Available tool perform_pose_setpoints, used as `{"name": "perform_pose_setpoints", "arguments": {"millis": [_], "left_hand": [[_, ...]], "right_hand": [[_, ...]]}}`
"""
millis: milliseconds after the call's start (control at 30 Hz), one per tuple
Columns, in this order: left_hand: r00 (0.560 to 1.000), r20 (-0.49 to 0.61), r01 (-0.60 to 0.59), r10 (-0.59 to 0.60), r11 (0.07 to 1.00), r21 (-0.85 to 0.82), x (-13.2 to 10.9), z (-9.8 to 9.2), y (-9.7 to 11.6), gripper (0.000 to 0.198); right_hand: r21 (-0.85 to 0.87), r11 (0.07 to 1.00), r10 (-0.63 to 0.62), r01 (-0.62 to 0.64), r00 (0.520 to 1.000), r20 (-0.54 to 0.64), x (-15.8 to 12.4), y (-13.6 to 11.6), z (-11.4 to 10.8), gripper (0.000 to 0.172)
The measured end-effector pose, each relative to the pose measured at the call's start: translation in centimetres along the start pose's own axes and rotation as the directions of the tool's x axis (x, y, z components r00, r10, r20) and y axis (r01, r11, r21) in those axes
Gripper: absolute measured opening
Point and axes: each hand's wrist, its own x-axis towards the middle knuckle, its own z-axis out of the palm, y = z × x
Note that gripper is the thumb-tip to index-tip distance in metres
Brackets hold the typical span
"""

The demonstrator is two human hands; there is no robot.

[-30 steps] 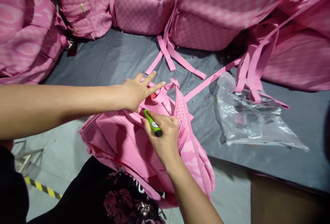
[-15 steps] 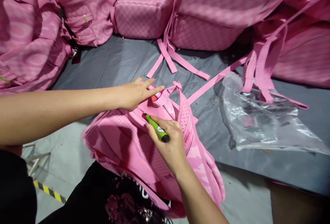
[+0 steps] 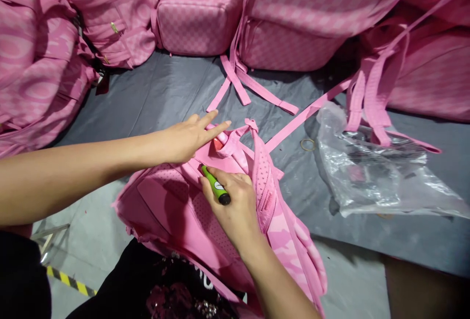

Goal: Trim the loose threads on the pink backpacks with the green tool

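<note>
1 pink backpack, left hand spread flat on it, right hand gripping 1 green tool

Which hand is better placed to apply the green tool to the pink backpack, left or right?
Right, probably. The right hand grips the green tool with its tip on the pink backpack. The left hand lies flat on the fabric, fingers extended, and holds nothing.
</note>
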Motion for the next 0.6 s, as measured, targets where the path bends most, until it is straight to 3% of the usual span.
{"name": "perform_pose_setpoints", "arguments": {"millis": [167, 400, 600], "left_hand": [[0.993, -0.028, 0.107, -0.111, 0.989, -0.1, -0.4, 0.9, -0.5, 0.105], [0.993, 0.059, 0.108, -0.106, 0.994, -0.032, 0.2, 0.3, -0.4, 0.099], [0.996, 0.059, 0.066, -0.066, 0.998, 0.009, 0.6, 0.3, -0.7, 0.098]], "right_hand": [[0.108, 0.994, 0.026, -0.027, 1.0, 0.017, 0.3, 0.0, 0.7, 0.018], [0.159, 0.986, 0.035, -0.045, 0.997, 0.063, 0.6, 0.2, 1.1, 0.019], [0.144, 0.988, 0.052, -0.052, 0.999, 0.002, 0.6, 0.3, 1.6, 0.02]]}}
